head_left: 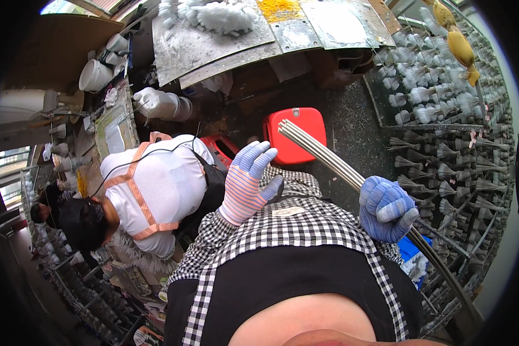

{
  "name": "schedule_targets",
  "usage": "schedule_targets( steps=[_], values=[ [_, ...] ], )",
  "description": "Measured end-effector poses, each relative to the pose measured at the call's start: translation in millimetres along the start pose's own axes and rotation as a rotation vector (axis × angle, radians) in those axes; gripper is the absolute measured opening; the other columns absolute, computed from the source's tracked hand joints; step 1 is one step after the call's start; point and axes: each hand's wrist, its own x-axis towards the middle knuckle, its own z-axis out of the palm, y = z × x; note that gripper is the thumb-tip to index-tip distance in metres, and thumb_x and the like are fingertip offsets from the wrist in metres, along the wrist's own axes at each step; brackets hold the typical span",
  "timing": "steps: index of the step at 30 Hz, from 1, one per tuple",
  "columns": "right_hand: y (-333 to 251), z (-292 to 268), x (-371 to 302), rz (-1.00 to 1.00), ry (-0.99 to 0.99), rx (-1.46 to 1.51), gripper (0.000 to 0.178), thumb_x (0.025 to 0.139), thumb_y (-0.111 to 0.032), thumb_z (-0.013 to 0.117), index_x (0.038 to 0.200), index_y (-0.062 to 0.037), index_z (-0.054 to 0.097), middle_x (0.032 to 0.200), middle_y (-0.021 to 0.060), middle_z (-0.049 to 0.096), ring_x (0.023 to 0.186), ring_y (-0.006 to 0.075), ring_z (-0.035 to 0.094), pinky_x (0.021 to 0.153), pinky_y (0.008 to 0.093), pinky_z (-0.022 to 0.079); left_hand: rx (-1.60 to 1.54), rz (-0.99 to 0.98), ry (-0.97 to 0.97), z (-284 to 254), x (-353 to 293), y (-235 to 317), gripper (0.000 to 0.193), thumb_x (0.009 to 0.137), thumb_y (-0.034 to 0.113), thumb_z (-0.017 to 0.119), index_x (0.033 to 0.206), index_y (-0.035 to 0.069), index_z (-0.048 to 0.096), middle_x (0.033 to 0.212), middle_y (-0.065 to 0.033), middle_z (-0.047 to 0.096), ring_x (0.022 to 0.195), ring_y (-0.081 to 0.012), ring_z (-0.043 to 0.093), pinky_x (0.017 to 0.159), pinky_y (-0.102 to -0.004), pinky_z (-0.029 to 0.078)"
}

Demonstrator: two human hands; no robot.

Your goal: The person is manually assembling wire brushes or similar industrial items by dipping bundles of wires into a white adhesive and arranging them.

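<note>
My right hand (388, 209) grips the rods (323, 154), seemingly gathered but not set down; my left hand (249, 183), loosely open, holds nothing.

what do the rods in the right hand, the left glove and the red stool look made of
Rods: probably metal, smooth and silvery, judging by bright streaks along them.
Left glove: apparently knitted fabric, given its fine stripes; the blue areas may be coated, though that's unclear.
Red stool: likely smooth moulded plastic, given its even colour and rounded corners.
</note>
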Motion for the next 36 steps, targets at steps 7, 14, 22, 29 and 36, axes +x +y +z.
schedule_targets(
  steps=[7, 14, 22, 29, 36],
  values=[
    [36.7, -33.8, 39.2, 0.349, 0.24, -0.132, 0.05, 0.108, -0.031, 0.04, 0.074, 0.0016, 0.056, 0.048, -0.0016, 0.033, 0.041, 0.0101, 0.03, 0.043, 0.0313, 0.031, -0.239, 0.007, -0.199, 28.1, 88.4, -57.5, 0.06, 0.075, 0.012, 0.078, 0.132, 0.01, 0.058, 0.134, -0.0143, 0.056, 0.122, -0.0344, 0.055, 0.102, -0.043, 0.047],
    [92.5, -56.4, 149.6, 0.459, 0.613, -0.425, 0.034, 0.104, -0.03, 0.056, 0.079, -0.0078, 0.055, 0.055, -0.0028, 0.039, 0.04, 0.0054, 0.028, 0.038, 0.0247, 0.024, -0.302, -0.014, -0.227, 11.3, 205.2, -152.4, 0.05, 0.078, 0.014, 0.077, 0.126, 0.009, 0.062, 0.126, -0.0153, 0.061, 0.116, -0.0341, 0.059, 0.099, -0.0408, 0.05],
    [126.1, -51.2, 224.4, 0.645, 0.828, -0.576, 0.026, 0.097, -0.03, 0.068, 0.083, -0.0114, 0.056, 0.06, -0.0068, 0.042, 0.043, 0.0021, 0.037, 0.034, 0.0198, 0.028, -0.283, 0.071, -0.267, -4.6, 306.8, -223.3, 0.043, 0.082, 0.013, 0.073, 0.123, 0.006, 0.062, 0.123, -0.016, 0.063, 0.114, -0.0348, 0.06, 0.099, -0.0425, 0.049],
    [94.5, -153.1, 306.2, 0.645, 0.968, -0.822, 0.028, 0.098, -0.038, 0.065, 0.088, -0.0124, 0.059, 0.052, -0.0082, 0.04, 0.035, 0.0034, 0.034, 0.031, 0.0216, 0.028, -0.253, 0.108, -0.333, 23.9, 333.8, -235.1, 0.038, 0.084, 0.012, 0.072, 0.12, 0.005, 0.062, 0.118, -0.0152, 0.065, 0.111, -0.0341, 0.061, 0.097, -0.0429, 0.049],
    [52.6, -379.7, 425.1, 0.626, 0.901, -1.278, 0.019, 0.098, -0.036, 0.065, 0.098, -0.0171, 0.062, 0.06, -0.0062, 0.049, 0.038, 0.0047, 0.039, 0.031, 0.024, 0.03, -0.144, -0.001, -0.204, 72.4, 349.1, -201.9, 0.034, 0.083, 0.01, 0.072, 0.116, 0.005, 0.064, 0.114, -0.0147, 0.066, 0.107, -0.0338, 0.063, 0.094, -0.0424, 0.05]
  ],
)
